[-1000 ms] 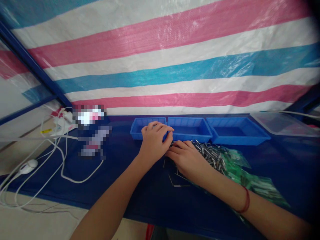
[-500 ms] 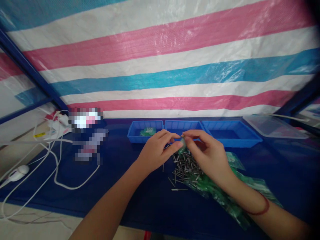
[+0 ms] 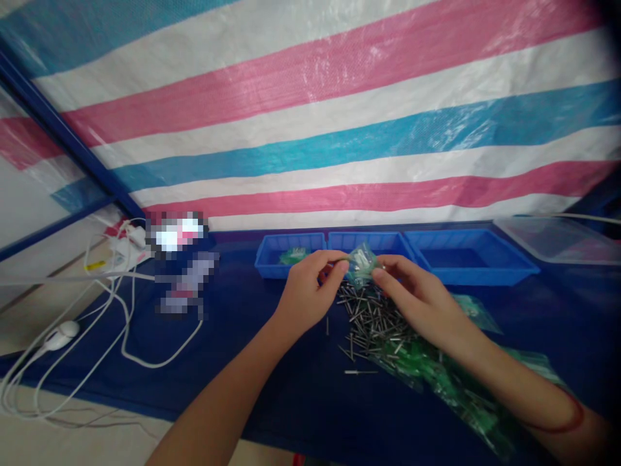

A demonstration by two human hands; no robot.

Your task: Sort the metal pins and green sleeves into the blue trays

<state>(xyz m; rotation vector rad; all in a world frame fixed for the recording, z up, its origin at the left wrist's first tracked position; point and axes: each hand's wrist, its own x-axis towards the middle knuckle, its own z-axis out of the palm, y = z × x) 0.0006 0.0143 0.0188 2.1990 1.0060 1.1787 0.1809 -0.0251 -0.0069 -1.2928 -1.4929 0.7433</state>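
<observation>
My left hand [image 3: 306, 289] and my right hand [image 3: 421, 296] meet above the blue table and both pinch a small clear green-tinted bag [image 3: 361, 261] that holds a few metal pins. Below the hands lies a heap of short metal pins [image 3: 371, 322] on the blue cloth. To the right of the heap, under my right forearm, is a pile of green plastic bags [image 3: 460, 382]. Behind the hands stands a row of blue trays; the left tray [image 3: 286, 254] holds one small green bag [image 3: 293, 255].
The middle blue tray [image 3: 383, 241] and the right blue tray [image 3: 466, 259] stand along the striped tarp wall. A clear plastic lid [image 3: 557, 241] lies at the far right. White cables [image 3: 111, 310] and a power strip [image 3: 127, 249] occupy the table's left side.
A second ago both hands rested low on the pin heap. They rose together pinching a small bag, and now it is held higher and spread between the fingertips.
</observation>
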